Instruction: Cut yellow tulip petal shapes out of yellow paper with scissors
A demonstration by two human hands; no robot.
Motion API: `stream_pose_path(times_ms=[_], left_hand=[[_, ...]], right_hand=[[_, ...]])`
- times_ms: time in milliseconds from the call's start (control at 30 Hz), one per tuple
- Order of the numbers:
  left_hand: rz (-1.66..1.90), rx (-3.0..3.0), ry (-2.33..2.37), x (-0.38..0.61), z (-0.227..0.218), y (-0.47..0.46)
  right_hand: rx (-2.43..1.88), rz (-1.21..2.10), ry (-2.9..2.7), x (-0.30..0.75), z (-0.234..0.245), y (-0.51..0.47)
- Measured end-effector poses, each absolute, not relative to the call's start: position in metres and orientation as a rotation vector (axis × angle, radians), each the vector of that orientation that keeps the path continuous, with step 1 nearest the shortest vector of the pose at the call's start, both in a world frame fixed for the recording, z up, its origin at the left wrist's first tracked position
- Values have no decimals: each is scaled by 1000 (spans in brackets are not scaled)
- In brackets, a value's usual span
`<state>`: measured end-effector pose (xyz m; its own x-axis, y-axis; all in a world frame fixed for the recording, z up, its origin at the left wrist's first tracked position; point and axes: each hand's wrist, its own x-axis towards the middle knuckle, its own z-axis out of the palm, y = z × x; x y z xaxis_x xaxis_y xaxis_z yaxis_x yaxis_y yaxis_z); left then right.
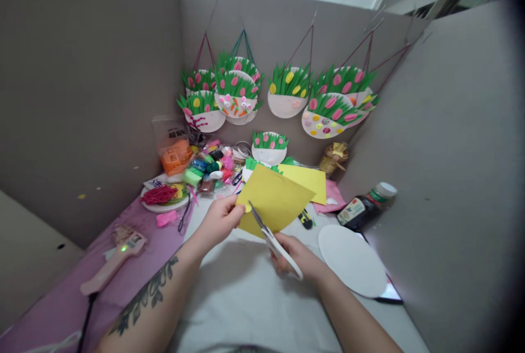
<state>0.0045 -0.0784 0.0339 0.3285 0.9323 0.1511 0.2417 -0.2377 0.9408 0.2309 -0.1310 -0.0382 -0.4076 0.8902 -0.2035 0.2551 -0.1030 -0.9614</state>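
My left hand (223, 217) pinches the left corner of a sheet of yellow paper (279, 194), held up above the table. In my right hand (293, 254) is a pair of scissors (270, 238) with white handles. Its blades lie against the lower left part of the sheet, their tips close to my left fingertips. Whether the blades are cutting through the paper I cannot tell. Behind the held sheet lies a second yellow sheet (315, 180), partly covered by it.
Decorated paper-plate baskets (287, 105) hang on the back panel. A glue gun (118, 262) and a plate with red yarn (143, 202) lie left, near bagged coloured clay (200, 169). To the right are a dark bottle (361, 209), a white disc (350, 260) and a cutter (305, 219).
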Motion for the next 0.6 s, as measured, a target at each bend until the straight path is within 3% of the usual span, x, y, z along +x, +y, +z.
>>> stream_pose_path(times_ms=[600], left_hand=[[1092, 1682, 1119, 15, 25, -83]], right_hand=[[-1233, 1576, -1582, 224, -38, -132]])
